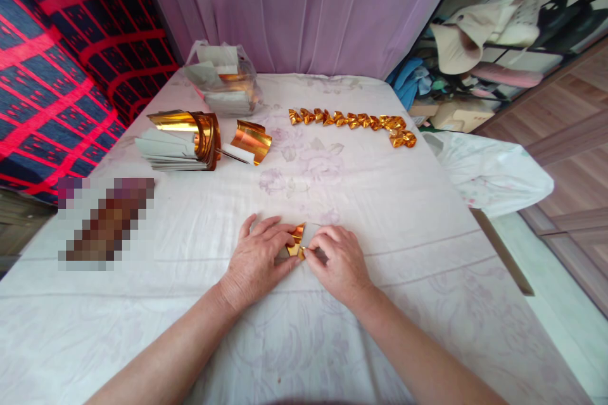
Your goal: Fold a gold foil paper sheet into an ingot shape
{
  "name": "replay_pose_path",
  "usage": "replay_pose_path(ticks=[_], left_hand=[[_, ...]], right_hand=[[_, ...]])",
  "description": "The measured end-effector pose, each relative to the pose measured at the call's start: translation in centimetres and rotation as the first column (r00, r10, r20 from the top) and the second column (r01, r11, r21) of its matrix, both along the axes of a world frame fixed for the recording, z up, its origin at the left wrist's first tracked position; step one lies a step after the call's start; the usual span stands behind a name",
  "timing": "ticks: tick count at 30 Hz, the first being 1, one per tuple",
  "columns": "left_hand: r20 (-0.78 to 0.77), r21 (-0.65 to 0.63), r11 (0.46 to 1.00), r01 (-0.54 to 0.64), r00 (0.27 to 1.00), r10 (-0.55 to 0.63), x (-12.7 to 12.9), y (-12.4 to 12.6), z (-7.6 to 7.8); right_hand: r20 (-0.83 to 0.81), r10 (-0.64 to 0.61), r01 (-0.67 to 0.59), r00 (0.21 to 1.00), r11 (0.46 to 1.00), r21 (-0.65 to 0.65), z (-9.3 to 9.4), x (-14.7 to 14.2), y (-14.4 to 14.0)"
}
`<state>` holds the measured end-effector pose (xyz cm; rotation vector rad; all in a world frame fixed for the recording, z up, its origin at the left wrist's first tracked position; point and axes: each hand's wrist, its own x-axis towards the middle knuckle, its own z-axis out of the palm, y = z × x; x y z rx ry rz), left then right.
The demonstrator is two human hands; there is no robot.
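Now, looking down, my left hand (259,257) and right hand (338,259) both pinch a gold foil piece (297,242), half folded, flat on the bench (427,215). Judging by the row of folded pieces (351,121) at the far side, many are done; a stack of sheets (180,139) remains. Behind it, a plastic bag (223,79) holds more sheets.

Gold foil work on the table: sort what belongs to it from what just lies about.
In use: folded gold piece under left hand and right hand; foil sheet stack; finished gold row.
Lying about: plastic bag; hats; white cloth.
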<state>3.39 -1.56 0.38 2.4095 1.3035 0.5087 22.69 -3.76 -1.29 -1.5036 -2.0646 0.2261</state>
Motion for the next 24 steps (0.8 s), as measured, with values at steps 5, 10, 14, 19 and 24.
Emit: replay_pose_path(ticks=[5,10,14,19,24], left_hand=[[0.008,-0.003,1.000,-0.009,1.000,0.009,0.11,-0.07,0.01],[0.012,0.013,1.000,-0.023,1.000,0.022,0.20,-0.14,-0.08],[0.006,0.008,1.000,-0.028,1.000,0.028,0.34,-0.19,0.03],[0.008,0.017,0.999,-0.032,0.999,0.032,0.53,-0.31,0.20],[0.016,0.020,0.999,-0.049,0.999,0.049,0.77,-0.47,0.11]], right_hand=[[0.001,-0.002,0.002,1.000,1.000,0.004,-0.04,-0.02,0.02],[-0.001,0.004,-0.004,1.000,1.000,0.002,-0.08,-0.01,0.04],[0.002,-0.008,0.008,1.000,1.000,-0.002,-0.11,-0.03,0.03],[0.006,-0.004,0.004,1.000,1.000,-0.007,-0.13,-0.02,0.05],[0.005,-0.004,0.004,1.000,1.000,-0.001,-0.10,0.00,0.05]])
